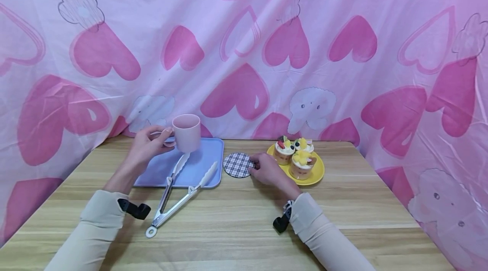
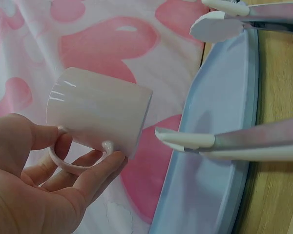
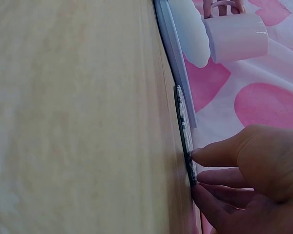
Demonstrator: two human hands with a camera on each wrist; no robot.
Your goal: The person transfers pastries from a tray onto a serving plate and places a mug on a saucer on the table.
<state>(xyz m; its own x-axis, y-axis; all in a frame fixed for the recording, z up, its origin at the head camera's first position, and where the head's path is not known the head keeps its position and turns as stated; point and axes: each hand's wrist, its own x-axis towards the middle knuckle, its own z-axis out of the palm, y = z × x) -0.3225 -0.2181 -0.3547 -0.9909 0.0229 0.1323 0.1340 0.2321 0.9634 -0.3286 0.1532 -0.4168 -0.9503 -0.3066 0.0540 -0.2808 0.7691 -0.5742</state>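
Note:
My left hand [image 1: 149, 145] grips a pink mug [image 1: 189, 137] by its handle, holding it upright above the blue tray [image 1: 152, 175]. In the left wrist view the thumb and fingers are curled round the handle [image 2: 68, 166]. At the middle of the table lies a round coaster [image 1: 237, 165] with a black-and-white check. My right hand [image 1: 271, 172] pinches its right edge, the thumb on top and the fingertips at the rim, as the right wrist view shows. The coaster is flat on or close over the wood.
Metal tongs [image 1: 177, 206] with white tips lie spread across the tray's front edge, their ring end towards me. Right of the coaster, a yellow plate [image 1: 319, 172] carries 3 fruit-topped dessert cups [image 1: 301, 170]. A pink heart-print cloth [image 1: 324, 76] hangs behind the wooden table [image 1: 236, 224].

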